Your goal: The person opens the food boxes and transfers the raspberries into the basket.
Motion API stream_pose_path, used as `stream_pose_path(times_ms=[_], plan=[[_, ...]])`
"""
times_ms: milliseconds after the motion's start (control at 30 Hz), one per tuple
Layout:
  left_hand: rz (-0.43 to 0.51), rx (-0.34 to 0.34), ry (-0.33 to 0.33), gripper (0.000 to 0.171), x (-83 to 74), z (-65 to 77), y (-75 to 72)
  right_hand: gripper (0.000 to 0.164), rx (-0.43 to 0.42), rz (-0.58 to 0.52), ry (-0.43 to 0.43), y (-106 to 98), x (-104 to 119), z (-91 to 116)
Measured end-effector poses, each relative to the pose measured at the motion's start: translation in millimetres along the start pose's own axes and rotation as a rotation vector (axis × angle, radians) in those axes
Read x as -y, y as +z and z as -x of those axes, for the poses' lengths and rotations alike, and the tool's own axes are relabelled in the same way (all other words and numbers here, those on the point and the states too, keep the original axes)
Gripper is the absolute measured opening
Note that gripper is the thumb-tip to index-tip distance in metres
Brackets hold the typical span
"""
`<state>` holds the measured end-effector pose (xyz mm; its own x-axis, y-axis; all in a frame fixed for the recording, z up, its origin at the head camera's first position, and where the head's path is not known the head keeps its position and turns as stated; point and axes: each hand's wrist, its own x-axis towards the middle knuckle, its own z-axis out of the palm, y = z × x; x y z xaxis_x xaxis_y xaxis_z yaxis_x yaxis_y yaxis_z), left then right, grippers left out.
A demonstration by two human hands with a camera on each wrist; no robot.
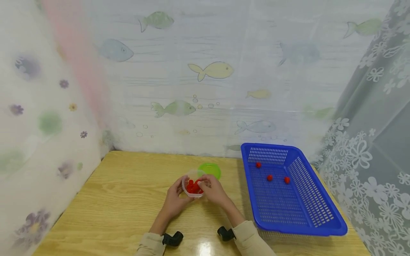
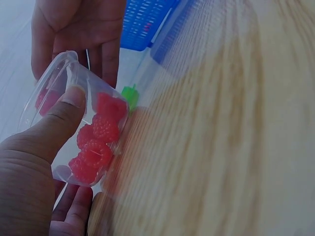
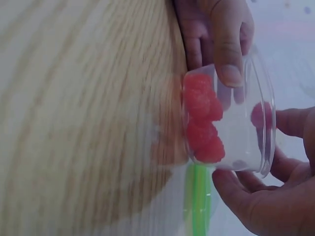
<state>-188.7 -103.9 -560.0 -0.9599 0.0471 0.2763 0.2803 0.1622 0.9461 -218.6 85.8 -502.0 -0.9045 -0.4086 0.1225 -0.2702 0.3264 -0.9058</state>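
A clear plastic container [image 1: 194, 195] stands on the wooden table, with several red raspberries [image 2: 96, 142] lying at its bottom. My left hand [image 1: 174, 201] grips its left side, the thumb pressed along the near wall and the fingers round the outside. At the right rim is my right hand [image 1: 216, 192], which pinches a single raspberry [image 3: 261, 115] at rim height, apart from the others. Its lower fingers lie beside the container's outer wall. Part of that raspberry is hidden by fingers and plastic.
A green lid [image 1: 213, 168] lies just behind the container. To the right is a blue slotted basket [image 1: 250, 193] holding 3 red raspberries [image 1: 270, 177]. Patterned curtains [image 1: 208, 89] hang behind the table and at both sides.
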Motion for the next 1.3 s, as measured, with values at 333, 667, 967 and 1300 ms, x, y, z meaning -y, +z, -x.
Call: stream_pose_path(times_ms=[333, 667, 967, 1300], plan=[[0.014, 0.000, -0.009, 0.083, -0.1, 0.2, 1.6, 0.025, -0.163, -0.135, 0.048, 5, 6, 9], [-0.003, -0.022, -0.020, 0.085, -2.4, -0.5, 3.0, 0.023, -0.225, -0.167, 0.071, 1, 15, 9], [-0.030, -0.019, -0.023, 0.083, -2.7, -1.1, 2.7, 0.024, -0.253, -0.215, 0.019, -11, 36, 12], [-0.027, -0.021, 0.001, 0.083, -3.1, -0.5, 2.2, 0.020, -0.260, -0.218, -0.044, -24, 61, 28]])
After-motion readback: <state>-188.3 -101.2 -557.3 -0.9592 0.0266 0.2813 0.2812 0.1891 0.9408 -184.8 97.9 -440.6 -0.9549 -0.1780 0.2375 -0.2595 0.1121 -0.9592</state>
